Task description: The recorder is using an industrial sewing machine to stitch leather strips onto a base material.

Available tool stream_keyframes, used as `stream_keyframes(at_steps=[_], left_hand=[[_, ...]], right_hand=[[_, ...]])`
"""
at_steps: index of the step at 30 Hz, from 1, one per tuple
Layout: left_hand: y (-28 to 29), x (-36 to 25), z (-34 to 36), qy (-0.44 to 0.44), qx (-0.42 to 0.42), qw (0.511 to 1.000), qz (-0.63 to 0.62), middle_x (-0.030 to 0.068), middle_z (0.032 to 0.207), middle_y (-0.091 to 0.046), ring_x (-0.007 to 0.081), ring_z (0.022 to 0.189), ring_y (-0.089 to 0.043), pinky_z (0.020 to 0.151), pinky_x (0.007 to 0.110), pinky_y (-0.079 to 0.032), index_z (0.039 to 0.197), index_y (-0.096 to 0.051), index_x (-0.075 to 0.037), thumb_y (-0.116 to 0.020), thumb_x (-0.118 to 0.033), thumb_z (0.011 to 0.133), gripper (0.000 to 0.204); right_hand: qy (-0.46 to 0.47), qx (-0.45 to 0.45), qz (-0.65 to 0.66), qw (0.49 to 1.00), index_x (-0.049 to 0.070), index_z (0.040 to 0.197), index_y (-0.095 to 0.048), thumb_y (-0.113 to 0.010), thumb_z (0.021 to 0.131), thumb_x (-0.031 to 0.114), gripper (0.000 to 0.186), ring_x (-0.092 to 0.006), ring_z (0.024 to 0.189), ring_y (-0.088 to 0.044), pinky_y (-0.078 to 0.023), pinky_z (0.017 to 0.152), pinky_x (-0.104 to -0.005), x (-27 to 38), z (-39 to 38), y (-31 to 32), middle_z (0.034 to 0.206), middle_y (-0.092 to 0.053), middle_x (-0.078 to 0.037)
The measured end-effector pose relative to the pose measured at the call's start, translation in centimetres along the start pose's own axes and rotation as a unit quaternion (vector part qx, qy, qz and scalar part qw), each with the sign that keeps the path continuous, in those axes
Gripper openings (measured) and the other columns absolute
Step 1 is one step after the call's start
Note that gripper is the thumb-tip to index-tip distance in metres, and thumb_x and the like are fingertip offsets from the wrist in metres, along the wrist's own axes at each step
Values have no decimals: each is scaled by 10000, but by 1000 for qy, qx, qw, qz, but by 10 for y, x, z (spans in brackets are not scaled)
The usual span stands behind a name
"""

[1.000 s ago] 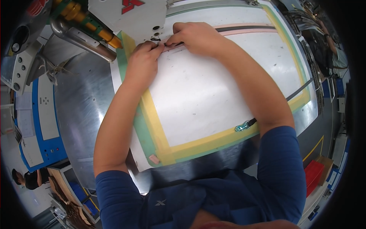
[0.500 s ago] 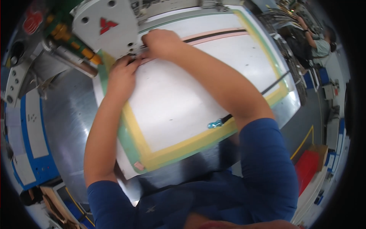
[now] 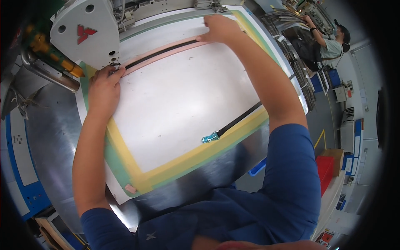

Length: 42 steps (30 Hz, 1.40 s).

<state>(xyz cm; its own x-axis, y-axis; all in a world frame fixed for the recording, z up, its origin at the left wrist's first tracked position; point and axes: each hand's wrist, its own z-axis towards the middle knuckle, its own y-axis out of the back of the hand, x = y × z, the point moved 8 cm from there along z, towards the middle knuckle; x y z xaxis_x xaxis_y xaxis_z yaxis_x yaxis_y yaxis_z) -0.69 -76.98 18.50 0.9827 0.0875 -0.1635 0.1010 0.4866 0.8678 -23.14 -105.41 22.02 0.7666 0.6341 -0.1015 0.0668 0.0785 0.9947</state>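
Note:
A long black strap (image 3: 160, 52) runs along a slot edged with pink strips on the white board (image 3: 179, 91). At the strap's left end, beside the grey-white machine head (image 3: 83, 35), my left hand (image 3: 104, 89) has its fingers closed on the strap. My right hand (image 3: 223, 30) is over the far right part of the strap. Its thumb touches the strap, while the fingers stand apart from the thumb. Nearer to me lies another black strap (image 3: 239, 118), with a shiny teal-wrapped end piece (image 3: 210, 137). My right forearm hides part of it.
Yellow tape (image 3: 183, 160) and green tape border the board, which lies on a shiny metal table (image 3: 54, 125). A metal tube (image 3: 52, 71) stands left of the machine head. At the right, a co-worker (image 3: 333, 48) is beside bundled strips. A red box (image 3: 325, 171) sits lower right.
My right hand has moved right along the strap, away from my left hand, uncovering the strap between them. My left hand stays by the machine head. The view has shifted.

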Motion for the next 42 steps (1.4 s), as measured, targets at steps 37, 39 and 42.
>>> stream_keyframes(at_steps=[37,39,42], left_hand=[[-1,4,8,7,2,997,-82,161,1197,-731,372,1108,-669,994,443,-532,1224,-771,-99,-640,-43,896,358],[0,9,5,14,27,993,-111,175,1215,-730,379,1125,-670,1004,438,-533,1232,-763,-79,-643,-45,902,353],[-4,12,1,5,43,986,-162,191,1297,-712,374,1214,-653,1062,410,-514,1258,-735,-17,-663,-36,896,369]], right_hand=[[-147,13,8,989,100,1179,-782,-564,973,152,304,-401,1089,-717,-557,963,-498,-140,-22,-28,1156,-758,-186],[-70,34,-17,997,48,1122,-779,-576,960,152,280,-408,1058,-726,-566,944,-509,-90,-6,-31,1113,-761,-212],[60,13,187,980,66,1116,-788,-622,934,197,279,-402,1027,-730,-568,945,-485,53,-20,-18,1054,-770,-206]])
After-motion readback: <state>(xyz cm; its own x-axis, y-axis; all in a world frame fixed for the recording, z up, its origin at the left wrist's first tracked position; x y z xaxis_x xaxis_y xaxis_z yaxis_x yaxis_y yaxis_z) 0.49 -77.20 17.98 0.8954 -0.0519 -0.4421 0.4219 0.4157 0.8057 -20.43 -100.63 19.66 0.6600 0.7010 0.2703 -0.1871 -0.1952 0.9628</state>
